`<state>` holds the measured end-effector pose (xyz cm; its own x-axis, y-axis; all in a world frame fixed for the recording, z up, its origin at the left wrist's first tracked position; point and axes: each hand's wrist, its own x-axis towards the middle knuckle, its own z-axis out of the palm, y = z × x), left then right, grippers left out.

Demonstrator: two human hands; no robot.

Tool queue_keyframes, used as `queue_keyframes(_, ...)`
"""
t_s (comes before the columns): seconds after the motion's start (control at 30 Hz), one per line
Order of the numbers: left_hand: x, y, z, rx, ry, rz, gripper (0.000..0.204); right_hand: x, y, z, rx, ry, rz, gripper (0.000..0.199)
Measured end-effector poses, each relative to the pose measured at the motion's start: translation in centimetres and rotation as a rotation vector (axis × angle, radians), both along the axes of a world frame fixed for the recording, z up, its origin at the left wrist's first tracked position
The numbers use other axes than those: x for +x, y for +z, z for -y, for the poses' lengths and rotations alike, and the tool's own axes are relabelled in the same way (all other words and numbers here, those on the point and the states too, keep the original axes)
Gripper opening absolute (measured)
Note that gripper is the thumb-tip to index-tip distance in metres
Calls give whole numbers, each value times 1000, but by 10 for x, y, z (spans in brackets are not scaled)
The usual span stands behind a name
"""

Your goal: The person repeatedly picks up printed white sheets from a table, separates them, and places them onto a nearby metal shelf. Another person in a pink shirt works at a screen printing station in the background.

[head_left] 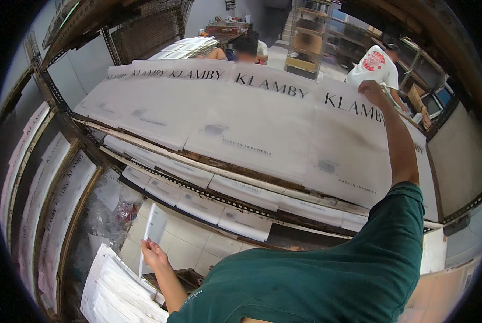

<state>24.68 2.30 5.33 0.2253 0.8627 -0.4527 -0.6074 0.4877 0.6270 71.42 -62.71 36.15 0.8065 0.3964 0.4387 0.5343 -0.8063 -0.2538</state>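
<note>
My left hand [156, 254], low on the left, is closed round a thin white stack [155, 225] of flat sheets or bags, seen almost edge-on. Stretched far out to the right, my right hand [373, 92] has its fingers bent together at the far edge of a pale printed sheet [342, 141]; its fingertips are partly hidden. That sheet looks like a flat plastic bag with dark lettering. Similar printed sheets [257, 121] lie side by side on the sloping rack shelf [241, 171], some overlapping.
Lower shelves hold more white sheets [198, 207]. A side rack [63, 237] at left carries others. A thick white pile [114, 290] stands below my left hand, near crumpled clear plastic [103, 215]. Beyond the rack are one person [246, 48] and another in a white shirt [374, 67].
</note>
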Motion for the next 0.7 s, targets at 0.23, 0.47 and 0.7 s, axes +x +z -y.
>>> queue_keyframes(0.23,10,27,22,196,119,-273,34,27,-18,1,47,-15,18,16)
queue_keyframes(0.47,5,38,5,340,58,-344,43,21,-19,-8,-42,-13,152,22)
queue_keyframes(0.7,20,54,-26,618,-208,-349,31,6,55,-125,-9,183,286,19)
